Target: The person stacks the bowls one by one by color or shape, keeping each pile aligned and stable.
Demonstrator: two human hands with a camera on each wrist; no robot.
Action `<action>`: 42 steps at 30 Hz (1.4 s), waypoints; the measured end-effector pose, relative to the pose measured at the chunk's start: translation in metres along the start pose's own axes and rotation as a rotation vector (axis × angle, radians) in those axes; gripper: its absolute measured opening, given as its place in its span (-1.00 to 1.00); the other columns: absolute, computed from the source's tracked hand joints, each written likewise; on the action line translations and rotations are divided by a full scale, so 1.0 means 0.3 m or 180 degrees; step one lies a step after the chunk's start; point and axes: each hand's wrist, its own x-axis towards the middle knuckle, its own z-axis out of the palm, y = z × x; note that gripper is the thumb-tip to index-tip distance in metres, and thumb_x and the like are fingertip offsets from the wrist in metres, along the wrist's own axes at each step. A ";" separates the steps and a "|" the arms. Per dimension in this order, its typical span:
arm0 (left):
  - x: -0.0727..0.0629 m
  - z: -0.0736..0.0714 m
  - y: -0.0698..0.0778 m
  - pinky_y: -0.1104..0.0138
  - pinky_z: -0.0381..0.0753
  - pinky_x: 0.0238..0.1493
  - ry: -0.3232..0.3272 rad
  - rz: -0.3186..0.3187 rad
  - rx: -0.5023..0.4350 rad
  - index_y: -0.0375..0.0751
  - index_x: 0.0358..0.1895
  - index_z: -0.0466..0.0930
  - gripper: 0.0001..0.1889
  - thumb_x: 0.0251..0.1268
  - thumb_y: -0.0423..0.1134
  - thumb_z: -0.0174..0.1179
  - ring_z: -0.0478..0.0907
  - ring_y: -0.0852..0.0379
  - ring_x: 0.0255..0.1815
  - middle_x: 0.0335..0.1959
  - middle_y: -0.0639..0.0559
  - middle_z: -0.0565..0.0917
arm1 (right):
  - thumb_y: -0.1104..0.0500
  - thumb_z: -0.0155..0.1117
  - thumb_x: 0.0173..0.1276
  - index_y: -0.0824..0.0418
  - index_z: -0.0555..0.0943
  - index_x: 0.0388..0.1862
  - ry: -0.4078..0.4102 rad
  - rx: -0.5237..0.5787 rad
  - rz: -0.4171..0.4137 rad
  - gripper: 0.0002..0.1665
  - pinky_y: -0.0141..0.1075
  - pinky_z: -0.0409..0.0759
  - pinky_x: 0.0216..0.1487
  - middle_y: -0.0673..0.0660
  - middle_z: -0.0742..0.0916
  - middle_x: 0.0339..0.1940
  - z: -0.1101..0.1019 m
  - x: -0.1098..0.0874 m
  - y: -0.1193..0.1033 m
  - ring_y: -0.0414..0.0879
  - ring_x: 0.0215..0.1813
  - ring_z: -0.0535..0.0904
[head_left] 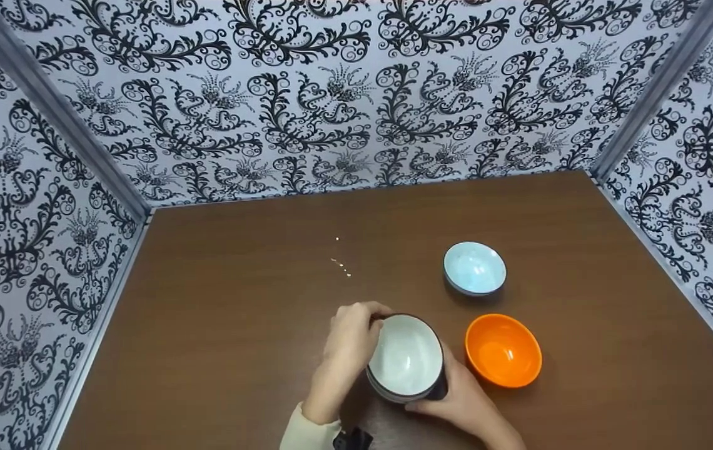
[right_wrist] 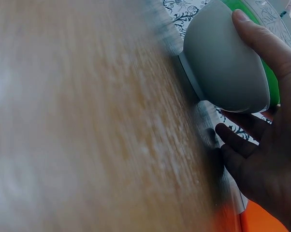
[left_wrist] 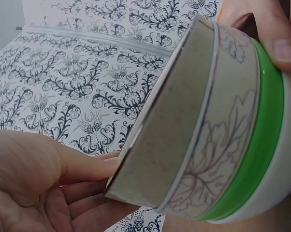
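Both hands hold a stack of nested bowls near the table's front. On top is a cream bowl [head_left: 408, 356] with a dark rim. Beneath it sit a leaf-patterned bowl [left_wrist: 218, 150], a green bowl [left_wrist: 261, 145] and, lowest, a white bowl [right_wrist: 223, 58]. My left hand [head_left: 351, 337] pinches the top bowl's rim, thumb on one side and fingers on the other. From the right, my right hand [head_left: 461, 397] grips the lower bowls, its thumb across the white and green ones in the right wrist view.
An orange bowl [head_left: 503, 351] stands just right of my right hand. Farther back is a light blue bowl [head_left: 475, 269]. Small pale specks [head_left: 341, 265] lie on the brown table [head_left: 225, 300]. Patterned walls [head_left: 331, 106] enclose the back and sides.
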 end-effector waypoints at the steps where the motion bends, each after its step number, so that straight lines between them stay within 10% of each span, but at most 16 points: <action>1: 0.000 0.001 -0.001 0.15 0.71 -0.24 -0.0002 -0.0009 0.0002 -0.08 -0.20 0.81 -0.80 0.23 -0.44 0.29 0.75 -0.04 -0.16 -0.22 -0.02 0.82 | -0.29 0.70 -0.26 0.04 0.10 0.58 0.0002 -0.0015 0.0004 0.47 -0.09 0.42 0.45 -0.01 0.51 0.42 0.000 0.000 0.000 -0.11 0.33 0.47; 42: 0.005 0.027 -0.009 0.15 0.72 -0.24 0.0046 -0.0116 0.0198 -0.03 -0.19 0.83 -0.79 0.22 -0.41 0.31 0.77 -0.03 -0.16 -0.22 0.02 0.83 | -0.21 0.73 -0.27 0.12 0.08 0.59 0.0039 0.0036 0.0015 0.50 -0.24 0.40 0.45 0.00 0.50 0.43 0.003 -0.004 -0.006 -0.13 0.33 0.46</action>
